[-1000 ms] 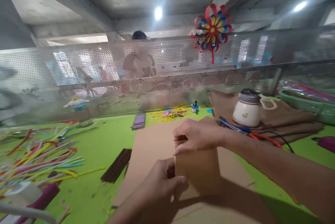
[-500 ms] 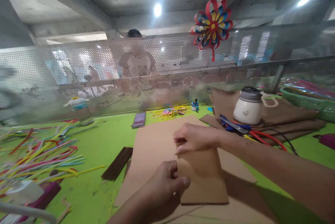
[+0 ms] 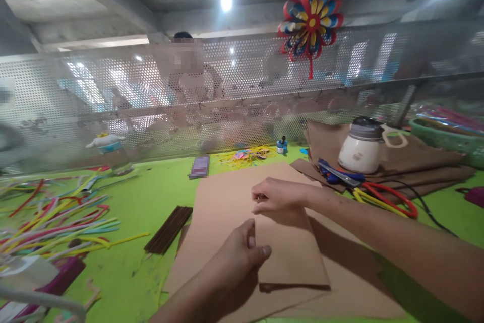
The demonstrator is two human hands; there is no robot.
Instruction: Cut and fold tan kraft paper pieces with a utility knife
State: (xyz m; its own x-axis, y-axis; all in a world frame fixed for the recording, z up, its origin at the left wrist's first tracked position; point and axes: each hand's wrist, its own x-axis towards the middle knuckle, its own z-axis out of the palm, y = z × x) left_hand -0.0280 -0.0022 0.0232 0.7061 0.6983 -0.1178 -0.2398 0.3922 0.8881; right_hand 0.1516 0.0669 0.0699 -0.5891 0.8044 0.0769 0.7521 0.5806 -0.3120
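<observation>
A small stack of tan card or felt rests on a larger tan sheet in front of me. My left hand is closed on the stack's left edge, thumb on top and fingers at the side. At the stack's far edge, my right hand has its fingers curled in a pinch. A small dark bit shows between them, too small to name. A bundle of dark brown strips lies left of the large sheet.
Colourful fuzzy strips cover the left side. Red-handled scissors, a white jar and folded brown fabric are at right. A blue bottle stands at the back, before a perforated screen. A person stands behind it.
The tan stack has come down from a tilt to lie flatter on the large sheet. My right hand's fingers have curled further in. The whole view has shifted slightly.
</observation>
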